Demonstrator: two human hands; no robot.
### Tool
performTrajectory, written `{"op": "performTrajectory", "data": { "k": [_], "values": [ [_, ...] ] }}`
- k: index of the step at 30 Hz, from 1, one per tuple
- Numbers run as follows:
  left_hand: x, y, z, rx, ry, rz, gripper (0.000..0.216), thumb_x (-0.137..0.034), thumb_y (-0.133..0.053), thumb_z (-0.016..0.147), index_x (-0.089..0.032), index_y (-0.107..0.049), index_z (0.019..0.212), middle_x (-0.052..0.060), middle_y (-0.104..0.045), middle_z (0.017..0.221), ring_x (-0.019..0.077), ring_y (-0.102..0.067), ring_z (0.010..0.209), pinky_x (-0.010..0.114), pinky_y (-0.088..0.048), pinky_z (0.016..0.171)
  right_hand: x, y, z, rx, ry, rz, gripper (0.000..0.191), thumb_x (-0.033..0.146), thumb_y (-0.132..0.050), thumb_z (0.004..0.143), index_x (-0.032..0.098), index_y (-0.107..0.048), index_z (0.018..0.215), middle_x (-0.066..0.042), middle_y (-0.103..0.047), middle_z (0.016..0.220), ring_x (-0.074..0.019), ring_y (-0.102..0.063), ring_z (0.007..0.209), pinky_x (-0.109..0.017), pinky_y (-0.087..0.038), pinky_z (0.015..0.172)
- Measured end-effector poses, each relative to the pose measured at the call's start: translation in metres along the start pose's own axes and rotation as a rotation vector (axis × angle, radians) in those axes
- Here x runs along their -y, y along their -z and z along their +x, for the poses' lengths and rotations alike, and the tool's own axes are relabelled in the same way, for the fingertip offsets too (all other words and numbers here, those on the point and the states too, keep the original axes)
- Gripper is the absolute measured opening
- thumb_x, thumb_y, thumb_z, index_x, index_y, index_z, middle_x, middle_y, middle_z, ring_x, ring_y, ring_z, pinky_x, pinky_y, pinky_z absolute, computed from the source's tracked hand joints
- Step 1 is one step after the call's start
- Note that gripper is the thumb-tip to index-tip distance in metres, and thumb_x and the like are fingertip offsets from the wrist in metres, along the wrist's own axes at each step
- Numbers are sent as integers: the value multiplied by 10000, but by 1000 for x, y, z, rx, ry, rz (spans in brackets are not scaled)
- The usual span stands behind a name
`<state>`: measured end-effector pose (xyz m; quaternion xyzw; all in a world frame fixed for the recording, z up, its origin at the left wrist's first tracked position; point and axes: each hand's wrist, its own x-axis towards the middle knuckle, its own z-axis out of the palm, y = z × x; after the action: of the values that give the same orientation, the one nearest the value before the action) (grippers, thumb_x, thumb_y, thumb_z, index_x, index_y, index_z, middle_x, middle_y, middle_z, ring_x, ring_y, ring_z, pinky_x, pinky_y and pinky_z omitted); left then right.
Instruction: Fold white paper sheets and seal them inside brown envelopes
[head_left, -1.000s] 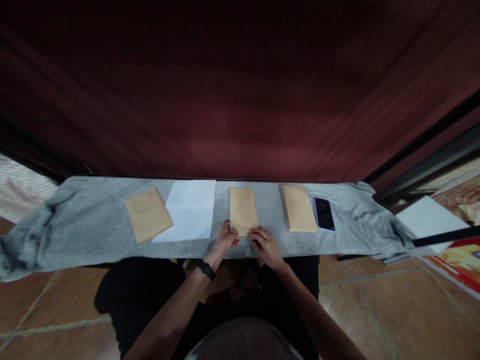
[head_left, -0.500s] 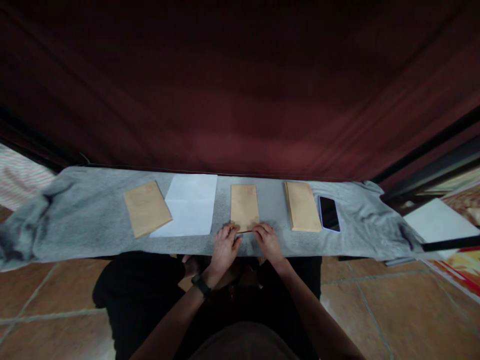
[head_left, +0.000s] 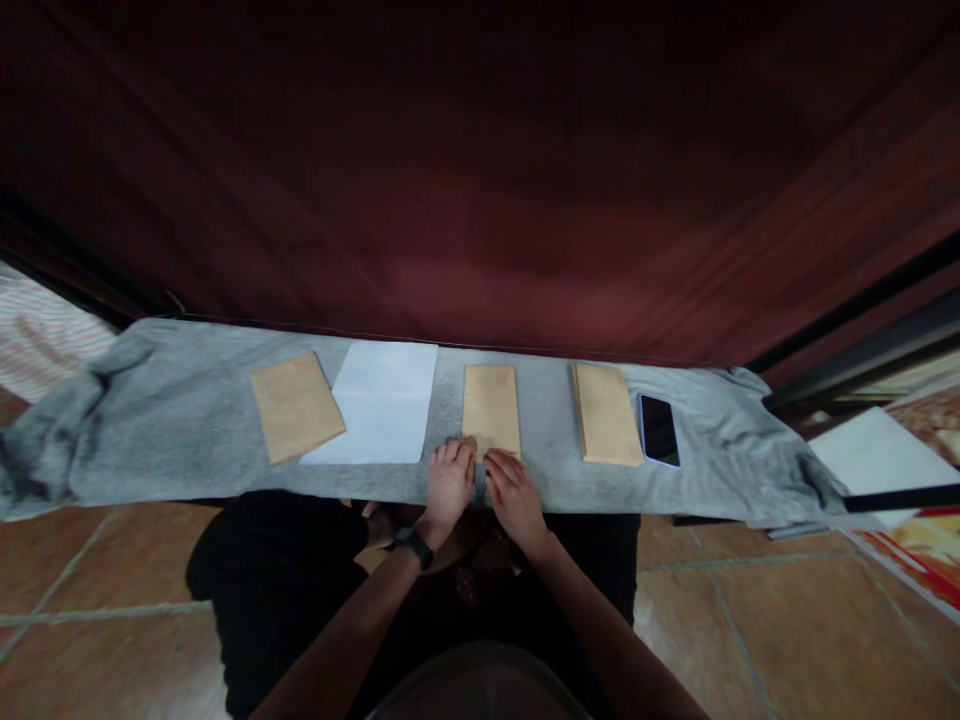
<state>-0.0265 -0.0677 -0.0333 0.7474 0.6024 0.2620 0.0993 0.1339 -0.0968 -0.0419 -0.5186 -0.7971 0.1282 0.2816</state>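
A brown paper envelope (head_left: 490, 400) lies flat in front of me with a small reddish printed mark at its far right corner. My left hand (head_left: 450, 478) is at its near left corner, fingers together and closed on the edge. Close beside it, my right hand (head_left: 514, 495) pinches the near edge with bent fingers. The hands partly hide this edge, so the flap there is hard to make out. A dark watch (head_left: 414, 546) is on my left wrist.
A grey cloth (head_left: 195, 410) covers the narrow table. Leftward are white paper (head_left: 382, 405) and brown envelopes (head_left: 298, 408) overlapping its edge. On the right lie a stack of brown envelopes (head_left: 606, 412) and a phone (head_left: 660, 430). A dark red curtain (head_left: 480, 220) hangs behind.
My right hand has moved left along the envelope's near edge, closer to my left hand. The left hand has shifted slightly up onto the corner. The view has tilted a little.
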Motion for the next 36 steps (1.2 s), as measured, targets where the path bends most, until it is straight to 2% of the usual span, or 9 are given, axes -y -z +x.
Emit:
{"op": "performTrajectory", "data": {
  "k": [3,7,12,18,21,25,32,36],
  "values": [
    [-3,-3,-8,-1,-64,-11,298,-179,-444,959,-195,-666,1157,153,-650,1237,324,-558,1191,492,-423,1009,12,-6,-4,28,6,-47,483,176,-431,994,207,-488,1473,-98,-550,1476,-239,-479,1381,-477,-328,1197],
    [-9,-9,-25,103,-199,-136,494,-97,-409,935,-185,-524,1407,115,-535,1482,248,-477,1383,460,-358,1167,12,-6,-8,36,-13,-98,507,151,-425,981,140,-476,1485,-133,-545,1478,-244,-455,1410,-468,-295,1224],
    [-9,-8,-34,152,-220,-61,499,-250,-411,1001,-157,-438,1491,140,-485,1531,248,-435,1434,467,-337,1205,0,3,-16,28,9,-161,558,190,-427,995,162,-367,1549,-95,-448,1560,-227,-402,1451,-466,-271,1235],
    [-6,-8,-27,188,-308,140,542,-370,-327,1043,-141,-373,1532,127,-441,1564,228,-380,1469,449,-336,1212,-16,11,-24,-7,28,-249,499,229,-422,1016,132,-438,1505,-100,-495,1524,-216,-429,1433,-444,-280,1233],
    [-4,-16,-5,241,-384,168,554,-401,-279,1052,-166,-347,1549,95,-395,1597,204,-330,1493,424,-288,1232,-17,10,-24,-18,44,-246,467,232,-416,1019,122,-492,1466,-107,-522,1502,-220,-455,1414,-443,-299,1226],
    [-1,-30,41,306,-443,168,546,-402,-252,1058,-200,-335,1558,66,-337,1629,192,-262,1520,430,-214,1252,-15,10,-23,-29,23,-238,433,274,-429,1032,114,-544,1418,-117,-592,1436,-230,-493,1383,-449,-321,1212],
    [6,-49,120,299,-504,171,532,-418,-252,1055,-234,-371,1540,31,-321,1638,193,-207,1536,464,-84,1269,-8,15,-19,-34,12,-238,459,276,-419,1047,184,-458,1495,-68,-542,1491,-209,-467,1407,-439,-304,1219],
    [13,-61,160,338,-497,157,571,-426,-233,1046,-220,-283,1576,33,-287,1652,165,-163,1545,427,-58,1272,-6,14,-18,-32,0,-262,507,276,-432,1041,211,-386,1541,-61,-475,1542,-214,-457,1417,-444,-302,1223]
  ]
}}
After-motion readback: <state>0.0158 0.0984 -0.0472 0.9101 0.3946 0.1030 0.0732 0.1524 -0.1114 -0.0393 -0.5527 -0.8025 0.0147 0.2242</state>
